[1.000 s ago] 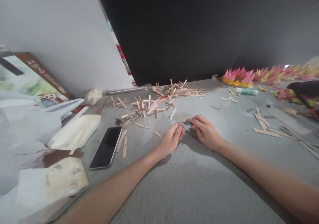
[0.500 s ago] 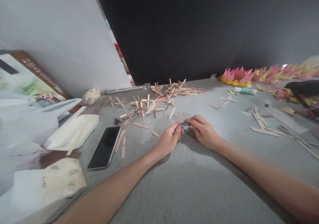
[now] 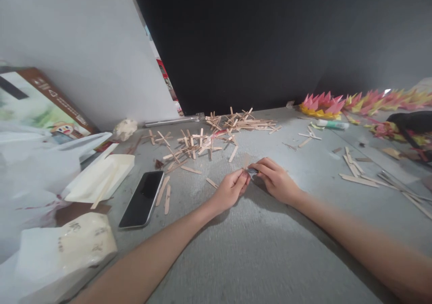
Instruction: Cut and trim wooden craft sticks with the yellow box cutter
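Note:
Near the middle of the grey table (image 3: 216,259), my left hand (image 3: 231,188) is closed on a wooden stick (image 3: 246,160) that points up and looks blurred. My right hand (image 3: 275,180) pinches a small dark tool (image 3: 252,171), whose tip is at the stick beside my left fingertips. What exactly the tool is cannot be made out. Beyond my hands lies a heap of wooden sticks (image 3: 192,145), several of them crossed. One loose stick (image 3: 212,183) is just left of my left hand.
At left are a phone (image 3: 141,200), a paper tray (image 3: 118,169), plastic bags (image 3: 30,169) and a wrapped packet (image 3: 86,238). At right lie a glue stick (image 3: 332,124), loose sticks (image 3: 358,180) and pink and yellow paper pieces (image 3: 322,105). A black panel (image 3: 263,43) stands behind.
Both hands have stayed nearly in place, still holding the stick and the tool. The stick and the dark tool have shifted slightly to the right and the tool's angle looks a little different.

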Action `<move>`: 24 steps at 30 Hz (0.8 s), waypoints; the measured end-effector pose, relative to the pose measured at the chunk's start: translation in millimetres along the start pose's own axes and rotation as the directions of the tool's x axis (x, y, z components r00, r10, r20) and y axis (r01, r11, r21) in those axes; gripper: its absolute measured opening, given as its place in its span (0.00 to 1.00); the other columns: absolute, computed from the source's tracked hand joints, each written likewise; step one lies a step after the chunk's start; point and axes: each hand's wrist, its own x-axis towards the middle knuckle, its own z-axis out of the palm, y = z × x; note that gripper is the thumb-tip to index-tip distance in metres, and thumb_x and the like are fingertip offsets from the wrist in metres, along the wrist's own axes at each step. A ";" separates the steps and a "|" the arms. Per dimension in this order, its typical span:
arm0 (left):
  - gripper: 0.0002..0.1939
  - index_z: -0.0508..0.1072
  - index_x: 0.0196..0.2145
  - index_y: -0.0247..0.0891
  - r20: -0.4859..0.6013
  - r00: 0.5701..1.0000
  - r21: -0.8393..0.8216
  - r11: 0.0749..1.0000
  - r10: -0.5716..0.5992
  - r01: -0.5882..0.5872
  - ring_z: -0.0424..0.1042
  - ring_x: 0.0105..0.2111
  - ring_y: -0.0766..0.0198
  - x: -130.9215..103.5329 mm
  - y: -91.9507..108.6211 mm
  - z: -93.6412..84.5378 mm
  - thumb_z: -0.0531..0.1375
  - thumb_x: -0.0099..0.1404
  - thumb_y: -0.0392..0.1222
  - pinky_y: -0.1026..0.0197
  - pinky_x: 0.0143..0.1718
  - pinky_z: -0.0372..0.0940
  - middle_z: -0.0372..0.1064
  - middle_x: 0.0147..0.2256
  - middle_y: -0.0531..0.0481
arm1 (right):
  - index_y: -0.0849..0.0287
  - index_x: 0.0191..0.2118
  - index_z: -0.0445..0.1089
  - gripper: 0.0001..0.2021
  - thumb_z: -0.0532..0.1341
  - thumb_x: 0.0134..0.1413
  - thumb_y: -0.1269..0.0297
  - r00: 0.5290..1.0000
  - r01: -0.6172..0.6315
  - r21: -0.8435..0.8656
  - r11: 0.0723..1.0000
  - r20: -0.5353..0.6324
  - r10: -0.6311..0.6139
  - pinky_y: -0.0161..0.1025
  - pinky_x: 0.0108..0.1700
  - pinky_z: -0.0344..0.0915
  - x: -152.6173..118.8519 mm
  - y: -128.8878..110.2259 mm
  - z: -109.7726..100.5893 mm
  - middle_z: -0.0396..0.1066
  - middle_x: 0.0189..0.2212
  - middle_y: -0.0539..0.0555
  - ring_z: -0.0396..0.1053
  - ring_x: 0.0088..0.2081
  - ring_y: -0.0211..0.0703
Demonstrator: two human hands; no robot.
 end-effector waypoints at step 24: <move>0.27 0.61 0.32 0.40 0.017 1.000 0.015 1.000 -0.016 0.016 0.49 0.22 0.70 -1.2 3.7 1.2 0.50 0.76 0.67 0.63 0.24 0.47 0.51 0.23 0.60 | 0.52 0.60 0.70 0.16 0.51 0.76 0.67 1.000 0.023 0.028 0.999 -0.004 -0.023 0.48 0.49 0.72 0.4 2.9 2.4 0.73 0.45 0.59 0.71 0.47 0.50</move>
